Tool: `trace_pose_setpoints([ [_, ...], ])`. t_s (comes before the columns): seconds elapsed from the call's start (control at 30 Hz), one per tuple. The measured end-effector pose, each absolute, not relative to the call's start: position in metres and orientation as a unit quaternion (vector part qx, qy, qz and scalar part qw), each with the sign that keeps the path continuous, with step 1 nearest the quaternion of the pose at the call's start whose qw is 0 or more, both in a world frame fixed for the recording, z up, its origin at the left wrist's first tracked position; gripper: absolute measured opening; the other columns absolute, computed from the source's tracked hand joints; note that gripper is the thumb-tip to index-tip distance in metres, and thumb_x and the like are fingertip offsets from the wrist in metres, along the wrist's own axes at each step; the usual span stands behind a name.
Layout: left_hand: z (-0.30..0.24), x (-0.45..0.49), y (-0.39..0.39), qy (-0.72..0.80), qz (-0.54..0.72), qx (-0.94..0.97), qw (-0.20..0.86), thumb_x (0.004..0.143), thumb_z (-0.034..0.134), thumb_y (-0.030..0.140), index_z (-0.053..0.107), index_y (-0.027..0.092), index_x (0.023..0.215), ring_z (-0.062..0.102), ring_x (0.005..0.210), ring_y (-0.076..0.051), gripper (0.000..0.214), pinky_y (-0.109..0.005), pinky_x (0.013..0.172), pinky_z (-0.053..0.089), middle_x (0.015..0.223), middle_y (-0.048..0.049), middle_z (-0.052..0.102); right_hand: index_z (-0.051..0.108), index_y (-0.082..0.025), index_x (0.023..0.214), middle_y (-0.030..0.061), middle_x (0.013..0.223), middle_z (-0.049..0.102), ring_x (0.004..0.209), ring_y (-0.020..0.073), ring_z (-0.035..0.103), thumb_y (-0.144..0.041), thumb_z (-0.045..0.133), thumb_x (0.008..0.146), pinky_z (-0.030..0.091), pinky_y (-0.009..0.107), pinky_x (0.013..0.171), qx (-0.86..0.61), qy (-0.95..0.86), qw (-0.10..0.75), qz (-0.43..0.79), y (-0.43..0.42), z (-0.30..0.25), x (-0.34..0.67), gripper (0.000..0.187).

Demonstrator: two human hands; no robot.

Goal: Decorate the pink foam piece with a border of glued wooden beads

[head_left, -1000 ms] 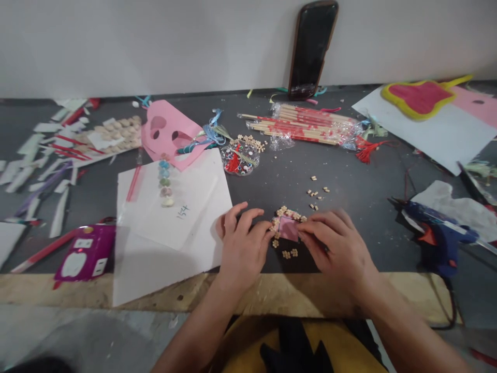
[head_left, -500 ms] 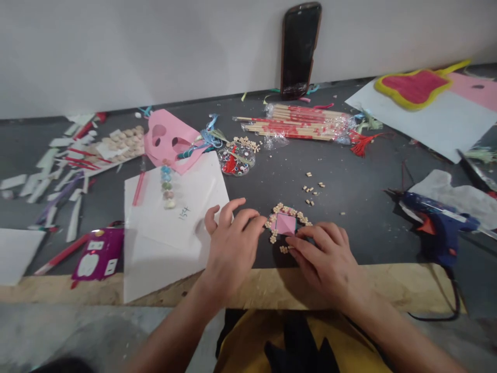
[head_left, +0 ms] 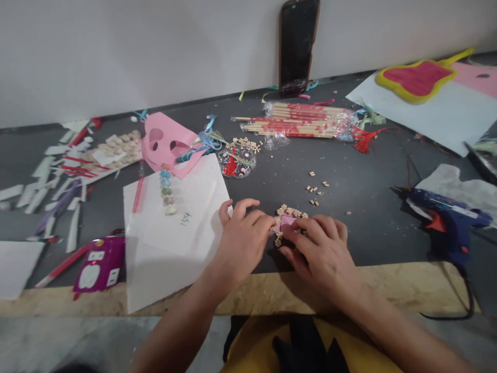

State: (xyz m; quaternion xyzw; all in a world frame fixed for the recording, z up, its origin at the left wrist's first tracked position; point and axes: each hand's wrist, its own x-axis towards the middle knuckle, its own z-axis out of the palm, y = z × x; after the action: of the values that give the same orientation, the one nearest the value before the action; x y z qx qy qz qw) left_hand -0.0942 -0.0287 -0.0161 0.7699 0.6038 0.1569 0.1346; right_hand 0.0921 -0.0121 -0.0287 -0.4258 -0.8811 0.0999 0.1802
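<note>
A small pink paper piece [head_left: 288,221] with a dark-outlined square lies near the table's front edge. Small flower-shaped clusters of wooden beads [head_left: 285,209] line its border. My left hand [head_left: 246,238] pinches its left corner between thumb and forefinger, the other fingers raised. From the right, my right hand [head_left: 322,246] reaches over the lower part of the paper, fingers bent and close together. Whatever lies under those fingertips is hidden. Loose cut wooden bits [head_left: 313,188] are scattered just beyond both hands.
A blue glue gun [head_left: 446,212] lies at right, its cord over the front edge. White sheets [head_left: 174,259], a pink mask-like cutout [head_left: 171,140] and a purple packet [head_left: 99,264] are at left. Wrapped sticks [head_left: 303,122] and a propped phone [head_left: 298,49] stand behind.
My right hand has moved up from the bead cluster below the paper onto the paper's lower part. That cluster no longer shows. My left fingers stay at the left corner.
</note>
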Motion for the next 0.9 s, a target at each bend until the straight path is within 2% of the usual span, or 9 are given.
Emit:
trace_pose_setpoints([
  [0.37, -0.0183, -0.0955, -0.0294, 0.603, 0.168, 0.765, 0.153, 0.088, 0.053, 0.013, 0.063, 0.025, 0.094, 0.046, 0.117, -0.025, 0.016, -0.052, 0.1, 0.019, 0.094, 0.0026, 0.071, 0.069, -0.026, 0.108, 0.0048, 0.112, 0.067, 0.102, 0.0263, 0.048, -0.034, 0.052, 0.091, 0.035, 0.044, 0.085, -0.424, -0.882, 0.168, 0.117, -0.0116, -0.0291, 0.0912, 0.025],
  [0.6, -0.0198, -0.096, -0.0299, 0.603, 0.173, 0.764, 0.151, 0.087, 0.054, 0.013, 0.063, 0.025, 0.094, 0.046, 0.116, -0.026, 0.017, -0.052, 0.099, 0.02, 0.094, 0.0016, 0.071, 0.071, -0.025, 0.098, 0.0051, 0.107, 0.068, 0.101, 0.026, 0.048, -0.028, 0.054, 0.09, 0.034, 0.044, 0.084, -0.423, -0.882, 0.175, 0.114, -0.0106, -0.0301, 0.093, 0.019],
  [0.73, -0.0223, -0.0955, -0.0301, 0.598, 0.173, 0.77, 0.145, 0.087, 0.054, 0.011, 0.063, 0.026, 0.094, 0.047, 0.116, -0.025, 0.019, -0.053, 0.101, 0.018, 0.095, 0.0022, 0.07, 0.07, -0.025, 0.1, 0.0053, 0.107, 0.067, 0.1, 0.0248, 0.048, -0.026, 0.054, 0.09, 0.034, 0.043, 0.084, -0.414, -0.886, 0.172, 0.116, -0.0102, -0.0303, 0.0916, 0.02],
  [0.9, -0.0212, -0.0957, -0.0303, 0.6, 0.175, 0.768, 0.142, 0.089, 0.052, 0.015, 0.064, 0.025, 0.094, 0.047, 0.116, -0.025, 0.017, -0.053, 0.101, 0.019, 0.095, 0.0004, 0.07, 0.07, -0.024, 0.097, 0.0051, 0.105, 0.067, 0.101, 0.0252, 0.048, -0.034, 0.059, 0.087, 0.033, 0.042, 0.085, -0.427, -0.883, 0.172, 0.092, -0.0106, -0.0289, 0.0918, 0.018],
])
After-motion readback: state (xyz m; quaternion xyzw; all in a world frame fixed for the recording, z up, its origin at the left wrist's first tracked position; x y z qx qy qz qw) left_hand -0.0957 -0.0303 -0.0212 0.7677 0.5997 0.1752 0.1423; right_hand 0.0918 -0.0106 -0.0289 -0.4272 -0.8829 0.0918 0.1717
